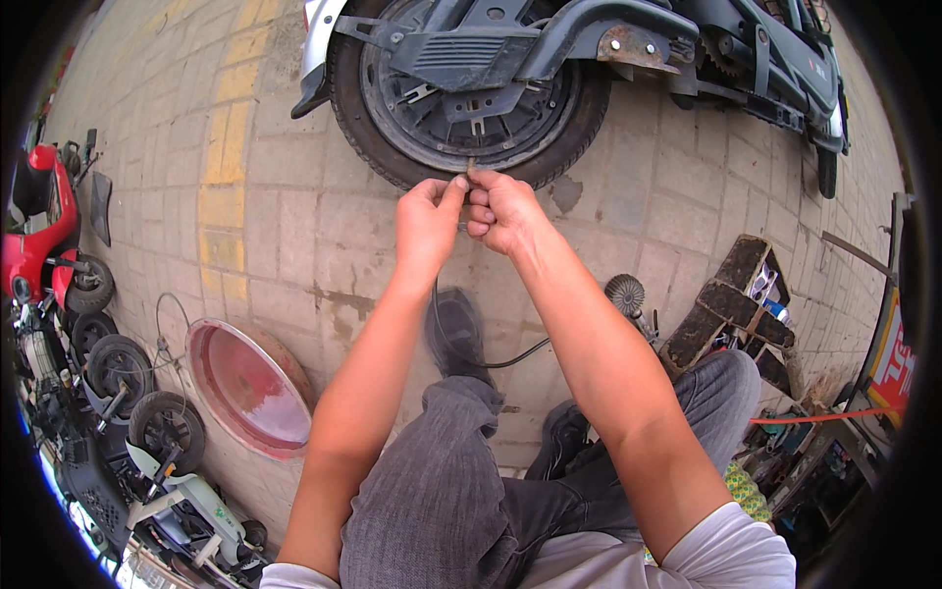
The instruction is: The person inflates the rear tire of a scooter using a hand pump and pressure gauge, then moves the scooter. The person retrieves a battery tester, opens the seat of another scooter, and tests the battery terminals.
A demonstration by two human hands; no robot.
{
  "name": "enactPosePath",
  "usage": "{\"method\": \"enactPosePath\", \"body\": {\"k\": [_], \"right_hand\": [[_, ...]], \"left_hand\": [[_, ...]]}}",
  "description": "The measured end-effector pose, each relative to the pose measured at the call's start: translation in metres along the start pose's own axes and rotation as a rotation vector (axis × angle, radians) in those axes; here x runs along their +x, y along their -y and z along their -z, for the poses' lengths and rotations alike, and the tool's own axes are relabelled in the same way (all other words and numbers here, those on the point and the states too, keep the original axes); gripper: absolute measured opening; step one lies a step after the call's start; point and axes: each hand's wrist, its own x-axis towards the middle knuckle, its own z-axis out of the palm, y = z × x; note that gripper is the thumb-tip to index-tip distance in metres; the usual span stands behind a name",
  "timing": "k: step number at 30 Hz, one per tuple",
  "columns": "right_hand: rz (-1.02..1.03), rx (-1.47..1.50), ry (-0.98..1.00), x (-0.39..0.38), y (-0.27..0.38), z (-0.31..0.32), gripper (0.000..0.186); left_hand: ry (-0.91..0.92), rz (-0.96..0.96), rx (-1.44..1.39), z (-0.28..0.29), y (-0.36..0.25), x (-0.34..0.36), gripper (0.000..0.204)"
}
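Note:
A scooter's rear wheel (461, 98) with a black tyre stands on the paving in front of me. Both hands meet at the lowest part of its rim, at the tyre valve (469, 169). My left hand (427, 218) pinches something small there with thumb and forefinger. My right hand (498, 208) is curled beside it, fingers closed around the end of a thin black hose (461, 348) that runs down past my shoe. What exactly sits between the fingertips is hidden.
A round red basin (250, 385) lies on the pavement at the left. Parked scooters (59, 255) line the far left edge. A wooden tool box (736, 304) and a round wire brush tool (625, 293) sit at the right. My grey-trousered knees fill the lower centre.

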Motion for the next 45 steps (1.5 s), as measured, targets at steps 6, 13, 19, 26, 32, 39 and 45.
{"method": "enactPosePath", "body": {"k": [6, 13, 19, 26, 32, 39, 45], "right_hand": [[0.01, 0.049, -0.003, 0.007, -0.002, 0.002, 0.014], [-0.016, 0.04, -0.027, 0.008, 0.0, 0.001, 0.012], [0.031, -0.012, -0.04, 0.001, -0.001, 0.0, 0.018], [0.058, -0.004, -0.032, 0.007, -0.002, -0.003, 0.021], [0.039, -0.035, -0.051, 0.008, -0.001, -0.003, 0.02], [0.052, -0.055, -0.028, 0.004, -0.001, 0.0, 0.019], [0.099, -0.077, -0.03, 0.0, -0.003, -0.002, 0.019]], "left_hand": [[-0.146, -0.565, 0.43, -0.002, 0.003, -0.005, 0.026], [0.018, 0.18, -0.171, 0.002, 0.006, -0.006, 0.038], [-0.035, -0.035, -0.006, -0.004, 0.009, 0.004, 0.024], [-0.191, -0.62, 0.495, -0.002, 0.006, -0.006, 0.021], [0.019, 0.251, -0.138, 0.0, 0.004, -0.004, 0.038], [-0.03, 0.004, -0.009, -0.007, 0.009, 0.002, 0.023], [-0.157, -0.635, 0.642, -0.005, 0.008, -0.004, 0.011]]}}
